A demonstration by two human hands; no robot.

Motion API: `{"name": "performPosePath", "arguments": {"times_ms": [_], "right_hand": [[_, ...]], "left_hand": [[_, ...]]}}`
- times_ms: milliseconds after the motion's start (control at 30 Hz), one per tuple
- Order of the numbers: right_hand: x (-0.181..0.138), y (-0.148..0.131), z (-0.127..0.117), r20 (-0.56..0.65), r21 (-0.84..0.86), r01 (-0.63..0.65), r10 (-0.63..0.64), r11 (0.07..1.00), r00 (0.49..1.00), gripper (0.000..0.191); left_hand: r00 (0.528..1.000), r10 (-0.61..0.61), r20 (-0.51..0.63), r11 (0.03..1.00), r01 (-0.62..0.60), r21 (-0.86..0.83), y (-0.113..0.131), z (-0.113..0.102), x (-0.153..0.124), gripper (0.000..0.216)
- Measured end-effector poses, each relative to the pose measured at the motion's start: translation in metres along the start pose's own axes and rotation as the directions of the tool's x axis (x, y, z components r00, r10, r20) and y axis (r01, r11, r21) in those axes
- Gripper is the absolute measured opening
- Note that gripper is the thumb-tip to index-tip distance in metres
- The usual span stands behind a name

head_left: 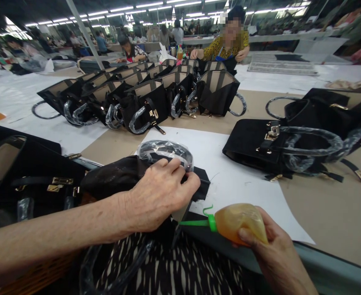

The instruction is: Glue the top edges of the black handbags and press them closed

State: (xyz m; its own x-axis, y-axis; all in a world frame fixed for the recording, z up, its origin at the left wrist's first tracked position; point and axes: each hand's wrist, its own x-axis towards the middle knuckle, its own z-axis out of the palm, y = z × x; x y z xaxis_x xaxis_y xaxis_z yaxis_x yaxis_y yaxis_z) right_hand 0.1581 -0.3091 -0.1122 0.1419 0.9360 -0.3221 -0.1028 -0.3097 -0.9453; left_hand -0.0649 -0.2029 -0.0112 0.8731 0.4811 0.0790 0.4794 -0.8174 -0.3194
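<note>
My left hand [163,190] is closed on the edge of a black handbag [113,176] lying at the table's front edge; its fingertips are partly hidden. Clear plastic film wraps the bag's handle [168,148], which arches just beyond my knuckles. In my right hand [269,241] is a soft squeeze bottle [240,221] of amber liquid, tilted on its side. Its green nozzle points left, with the tip at the bag's edge below my left hand. A small green cap hook sticks up from the bottle's neck.
Several black handbags [149,102] stand in rows across the table. More bags lie at the right [251,141] and at the near left [29,172]. White paper [199,139] covers part of the brown tabletop [331,213]. A co-worker [223,49] sits across the table.
</note>
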Motion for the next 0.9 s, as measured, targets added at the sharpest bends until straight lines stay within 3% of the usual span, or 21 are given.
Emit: {"name": "performPosePath", "arguments": {"times_ms": [267,367,667,900], "right_hand": [[-0.016,0.003,0.004,0.065,0.094,-0.029,0.023,0.995,0.998,0.035],[-0.017,0.003,0.004,0.09,0.123,-0.039,0.028,0.992,0.996,0.035],[-0.011,0.002,0.008,0.036,0.303,-0.149,0.145,0.941,0.989,0.038],[-0.012,0.001,0.013,0.057,0.295,-0.152,0.142,0.943,0.988,0.032]], "left_hand": [[0.999,0.008,-0.036,1.0,-0.008,0.013,0.001,0.003,0.0,0.03],[1.0,0.005,-0.001,1.0,-0.005,0.008,0.0,0.0,-0.001,0.029],[0.999,0.008,0.051,1.0,-0.008,-0.003,0.001,-0.004,-0.001,0.031],[0.999,0.006,0.052,1.0,-0.006,-0.004,0.0,-0.003,-0.001,0.028]]}}
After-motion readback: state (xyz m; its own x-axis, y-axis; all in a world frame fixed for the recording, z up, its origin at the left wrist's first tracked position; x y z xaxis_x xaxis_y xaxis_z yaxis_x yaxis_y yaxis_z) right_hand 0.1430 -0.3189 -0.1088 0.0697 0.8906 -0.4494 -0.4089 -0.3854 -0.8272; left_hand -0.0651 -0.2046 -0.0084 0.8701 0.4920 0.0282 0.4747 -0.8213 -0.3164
